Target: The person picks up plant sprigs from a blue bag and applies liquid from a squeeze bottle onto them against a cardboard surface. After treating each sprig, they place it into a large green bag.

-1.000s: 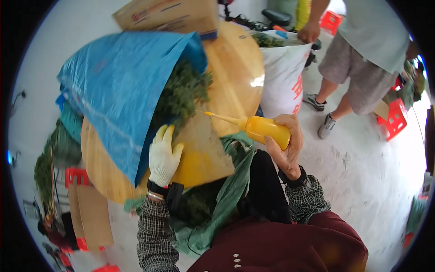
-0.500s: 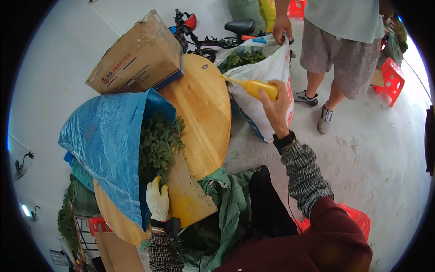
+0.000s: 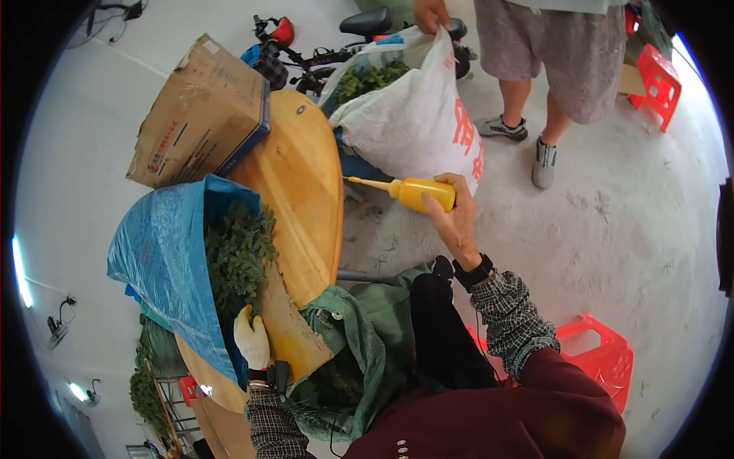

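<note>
My bare right hand [image 3: 456, 220] is wrapped round a yellow squeeze bottle [image 3: 424, 194], held nearly level. Its long thin nozzle points left, with the tip by the edge of the round wooden table [image 3: 306, 199]. My left hand [image 3: 251, 340], in a pale glove with yellow fingertips, is at the mouth of a blue plastic bag [image 3: 164, 252]. Two of its fingertips show slightly apart beside the green leafy sprigs [image 3: 238, 256] in the bag; the other fingers are hidden. A yellow-stained cardboard piece [image 3: 294, 344] lies just right of that hand.
A cardboard box [image 3: 199, 115] stands on the table's far side. Beyond the table, another person's hand [image 3: 432, 14] grips a white sack [image 3: 413, 115] of greenery. A green sack [image 3: 348, 344] is by my legs, a red stool [image 3: 600, 356] at my right, a bicycle [image 3: 313, 57] behind.
The view has shifted. My right hand has brought the bottle lower and nearer, away from the white sack, with its nozzle more level. My left hand stays by the sprigs.
</note>
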`<state>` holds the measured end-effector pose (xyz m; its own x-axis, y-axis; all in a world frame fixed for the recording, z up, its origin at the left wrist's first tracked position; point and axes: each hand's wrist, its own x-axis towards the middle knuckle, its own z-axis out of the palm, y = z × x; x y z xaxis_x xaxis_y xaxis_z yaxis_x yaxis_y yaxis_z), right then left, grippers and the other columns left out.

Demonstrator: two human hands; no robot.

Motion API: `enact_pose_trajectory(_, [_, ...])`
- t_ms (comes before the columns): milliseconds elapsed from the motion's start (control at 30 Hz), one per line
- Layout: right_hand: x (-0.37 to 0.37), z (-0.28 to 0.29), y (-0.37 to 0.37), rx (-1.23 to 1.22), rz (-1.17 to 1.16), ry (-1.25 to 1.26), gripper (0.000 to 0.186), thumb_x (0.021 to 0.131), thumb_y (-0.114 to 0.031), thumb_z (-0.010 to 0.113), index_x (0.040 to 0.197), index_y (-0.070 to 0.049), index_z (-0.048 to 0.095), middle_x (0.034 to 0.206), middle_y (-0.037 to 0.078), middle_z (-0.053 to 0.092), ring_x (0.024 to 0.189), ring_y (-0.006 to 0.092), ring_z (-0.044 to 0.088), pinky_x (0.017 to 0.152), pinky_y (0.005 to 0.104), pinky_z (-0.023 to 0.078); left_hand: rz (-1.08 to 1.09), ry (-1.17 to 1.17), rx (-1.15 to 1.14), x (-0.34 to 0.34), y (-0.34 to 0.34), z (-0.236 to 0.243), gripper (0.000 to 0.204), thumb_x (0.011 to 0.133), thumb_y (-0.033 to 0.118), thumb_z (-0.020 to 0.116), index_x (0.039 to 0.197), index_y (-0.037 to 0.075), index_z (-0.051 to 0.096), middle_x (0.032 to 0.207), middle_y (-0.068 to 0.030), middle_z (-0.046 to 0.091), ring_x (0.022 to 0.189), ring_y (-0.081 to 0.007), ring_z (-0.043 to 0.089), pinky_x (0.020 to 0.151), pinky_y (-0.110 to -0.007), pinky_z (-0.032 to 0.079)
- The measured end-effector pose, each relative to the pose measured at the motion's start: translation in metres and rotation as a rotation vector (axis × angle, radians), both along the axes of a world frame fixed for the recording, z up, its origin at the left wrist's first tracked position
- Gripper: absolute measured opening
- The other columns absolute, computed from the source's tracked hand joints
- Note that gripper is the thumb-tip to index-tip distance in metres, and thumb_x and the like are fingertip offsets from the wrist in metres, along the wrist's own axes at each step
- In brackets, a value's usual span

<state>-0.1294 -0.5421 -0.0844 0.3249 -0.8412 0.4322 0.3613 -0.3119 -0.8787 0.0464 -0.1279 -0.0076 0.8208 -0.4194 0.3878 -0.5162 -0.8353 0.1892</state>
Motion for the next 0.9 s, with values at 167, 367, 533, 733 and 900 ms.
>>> enact_pose_trajectory(167, [-0.001,-0.018,-0.023,0.073,-0.071,0.031,0.031,0.085,-0.014,0.069,0.108,0.0,0.054,0.088,0.005,0.058,0.076,0.0114,0.054,0.067,0.0266,0.046,0.0,-0.024,-0.009,-0.001,0.001,-0.005,0.03,0.087,0.005,0.059,0.116,-0.003,0.063,0.107,-0.0207,0.065,0.099,-0.0369,0.062,0.088,-0.041,0.049])
enact_pose_trajectory(367, [-0.017,0.001,-0.008,0.005,-0.03,0.021,0.031,0.085,-0.015,0.07,0.107,0.0,0.054,0.088,0.005,0.058,0.075,0.0114,0.054,0.066,0.0273,0.046,0.041,0.051,-0.112,-0.006,0.003,-0.001,0.031,0.087,0.004,0.059,0.117,-0.004,0.062,0.109,-0.0201,0.066,0.101,-0.0346,0.063,0.089,-0.039,0.049])
enact_pose_trajectory(533, [-0.055,0.032,0.048,-0.055,0.096,0.126,0.033,0.083,-0.015,0.071,0.107,0.0,0.055,0.088,0.005,0.058,0.075,0.0104,0.054,0.067,0.027,0.046,-0.023,0.219,-0.247,-0.023,0.02,0.008,0.03,0.087,0.004,0.058,0.116,-0.005,0.063,0.109,-0.0198,0.066,0.101,-0.0327,0.064,0.089,-0.037,0.049])
enact_pose_trajectory(733, [-0.078,0.057,0.119,-0.111,0.32,0.122,0.033,0.083,-0.013,0.069,0.109,-0.002,0.052,0.088,0.005,0.059,0.075,0.0094,0.053,0.067,0.0257,0.044,-0.167,0.346,-0.328,-0.052,0.048,0.013,0.028,0.087,0.003,0.058,0.113,-0.006,0.063,0.107,-0.0199,0.066,0.098,-0.0314,0.065,0.087,-0.035,0.05])
enact_pose_trajectory(900, [-0.089,0.082,0.163,-0.15,0.461,0.182,0.034,0.084,-0.012,0.068,0.111,-0.003,0.05,0.089,0.005,0.06,0.075,0.0089,0.053,0.067,0.0254,0.044,-0.224,0.415,-0.354,-0.065,0.065,0.017,0.028,0.087,0.003,0.057,0.113,-0.006,0.062,0.107,-0.0187,0.067,0.097,-0.0274,0.065,0.086,-0.034,0.05])
